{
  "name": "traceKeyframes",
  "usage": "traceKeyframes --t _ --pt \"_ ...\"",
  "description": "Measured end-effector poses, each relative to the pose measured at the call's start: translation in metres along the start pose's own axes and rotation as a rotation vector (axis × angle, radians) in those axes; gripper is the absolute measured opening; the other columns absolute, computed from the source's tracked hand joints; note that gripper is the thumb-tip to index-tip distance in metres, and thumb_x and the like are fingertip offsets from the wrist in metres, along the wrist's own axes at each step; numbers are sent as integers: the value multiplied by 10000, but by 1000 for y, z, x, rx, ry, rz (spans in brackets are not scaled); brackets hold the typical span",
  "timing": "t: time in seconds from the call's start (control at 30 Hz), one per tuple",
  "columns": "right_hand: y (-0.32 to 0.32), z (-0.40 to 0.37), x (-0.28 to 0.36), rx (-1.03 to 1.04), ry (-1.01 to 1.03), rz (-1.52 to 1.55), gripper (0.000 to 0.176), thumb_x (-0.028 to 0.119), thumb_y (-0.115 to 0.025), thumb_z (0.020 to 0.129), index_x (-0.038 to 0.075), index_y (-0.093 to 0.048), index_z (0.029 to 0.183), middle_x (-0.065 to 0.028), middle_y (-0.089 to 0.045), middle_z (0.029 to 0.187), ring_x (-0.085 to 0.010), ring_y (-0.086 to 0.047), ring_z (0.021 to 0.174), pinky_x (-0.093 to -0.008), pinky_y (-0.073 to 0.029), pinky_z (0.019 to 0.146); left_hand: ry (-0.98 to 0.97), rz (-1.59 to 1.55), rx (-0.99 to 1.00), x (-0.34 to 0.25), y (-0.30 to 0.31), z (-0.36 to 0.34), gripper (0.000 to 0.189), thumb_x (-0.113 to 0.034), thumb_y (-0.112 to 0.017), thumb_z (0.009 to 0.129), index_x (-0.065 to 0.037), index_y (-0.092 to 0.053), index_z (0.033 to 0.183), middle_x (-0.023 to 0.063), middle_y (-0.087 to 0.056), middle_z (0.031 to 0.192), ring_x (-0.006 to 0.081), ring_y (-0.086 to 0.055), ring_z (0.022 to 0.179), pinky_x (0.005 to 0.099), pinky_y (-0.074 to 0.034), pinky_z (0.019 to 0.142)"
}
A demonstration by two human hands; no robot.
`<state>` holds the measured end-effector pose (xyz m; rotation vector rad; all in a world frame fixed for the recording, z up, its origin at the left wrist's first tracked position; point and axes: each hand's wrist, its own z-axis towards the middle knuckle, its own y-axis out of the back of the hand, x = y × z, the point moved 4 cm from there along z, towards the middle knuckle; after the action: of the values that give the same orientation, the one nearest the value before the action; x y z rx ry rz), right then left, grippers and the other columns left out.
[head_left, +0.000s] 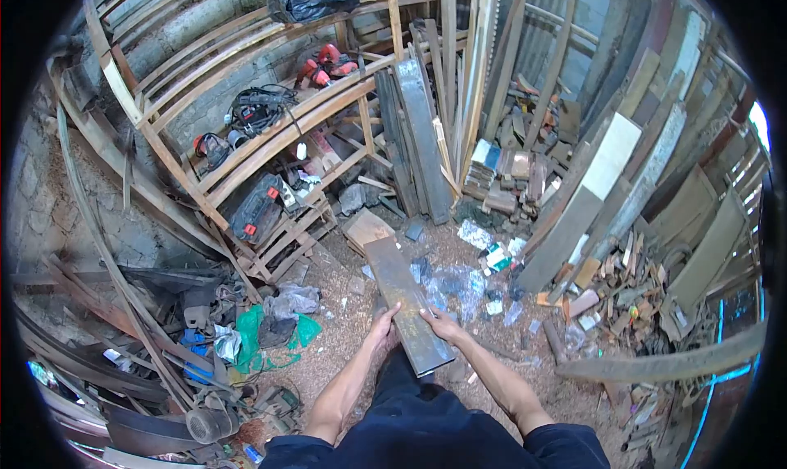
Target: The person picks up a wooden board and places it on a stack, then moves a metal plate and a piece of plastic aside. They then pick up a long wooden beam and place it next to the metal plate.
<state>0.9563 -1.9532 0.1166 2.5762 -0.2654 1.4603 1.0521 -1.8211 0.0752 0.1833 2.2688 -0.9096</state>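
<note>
I see green plastic bag (248,335) left of grip. Black toolbox (255,210) with red latches past it. Left hand (382,325) pinches left edge of long wooden board (410,305), thumb on top, fingers underneath hidden. Board between hands, far end pointing away. Right hand (443,326) pinches right edge, thumb on top. Clear plastic (468,287) past right hand. Scrap wood pile (627,284) well right of grip.

1. We hold the board (408,301) between our left hand (383,326) and right hand (443,325), over the floor (338,339).
2. Before us, toward the floor's far left corner, stands the rack (185,178), tools (325,65) on a shelf, a case (257,208) below them.
3. Ahead and to our right, planks (561,231) lean along the floor's far and right edges.
4. Scrap wood (627,280) lies near the right edge, bags (248,338) near the left.
</note>
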Motion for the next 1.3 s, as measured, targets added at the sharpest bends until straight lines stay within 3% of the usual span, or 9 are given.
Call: traceKeyframes --t 0.2,0.27,0.4,0.63,0.8,0.93,1.0,1.07,1.3 --pt "44 88 54 -34 255 -201 602 425 -470 841 44 -322 1284 -155 -422 1242 -244 -387 1148 -327 -304 950 -76 168 -19 -60 0 99 351 -256 -587 797 4 -494 1015 114 -582 919 181 -589 807 306 -493 687" --pt "62 134 63 -28 253 -177 619 409 -502 829 51 -304 1294 -154 -400 1260 -251 -381 1151 -330 -306 949 -180 136 1 -99 -26 112 435 -240 -591 793 36 -443 1094 128 -524 1061 208 -516 971 329 -405 852" --pt "98 197 118 150 137 -30 717 399 -589 770 23 -279 1296 -193 -371 1270 -267 -367 1168 -324 -300 954 -213 119 13 -146 -41 165 520 -167 -661 733 -7 -381 1141 120 -534 1055 201 -533 957 322 -451 774" --pt "164 282 207 -82 201 -211 773 541 -471 791 -47 -300 1262 -212 -359 1273 -271 -341 1188 -327 -259 982 -384 298 55 -206 -94 249 529 -139 -658 735 -6 -341 1138 128 -508 1087 201 -499 996 320 -403 851" --pt "207 349 195 -8 271 -123 714 521 -446 816 -55 -351 1228 -211 -444 1197 -268 -409 1132 -319 -304 943 -412 383 -80 -216 -116 318 549 -202 -666 741 -12 -352 1149 142 -505 1082 210 -501 997 308 -418 824" --pt "248 429 174 44 270 -126 601 489 -423 841 -3 -423 1186 -168 -514 1108 -230 -462 1052 -301 -343 898 -400 533 -314 -212 -121 391 676 -381 -651 717 25 -377 1184 176 -472 1158 254 -470 1053 336 -370 887" --pt "269 455 164 170 183 -183 534 383 -491 844 2 -392 1204 -137 -517 1099 -217 -467 1030 -303 -345 896 -356 543 -460 -184 -122 425 738 -443 -644 706 35 -376 1200 186 -460 1181 267 -459 1072 343 -354 908" --pt "287 500 143 313 358 -111 588 281 -592 801 19 -326 1255 -96 -447 1168 -184 -409 1074 -289 -324 913 -451 316 -537 -179 -129 465 779 -469 -640 698 33 -357 1222 190 -456 1186 268 -451 1086 344 -354 910" --pt "344 539 91 512 -15 55 650 76 -602 777 28 -231 1308 -106 -385 1252 -195 -398 1113 -304 -338 916 -160 124 -702 -89 -124 540 695 -458 -589 753 39 -387 1194 165 -524 1079 218 -520 958 332 -421 811"
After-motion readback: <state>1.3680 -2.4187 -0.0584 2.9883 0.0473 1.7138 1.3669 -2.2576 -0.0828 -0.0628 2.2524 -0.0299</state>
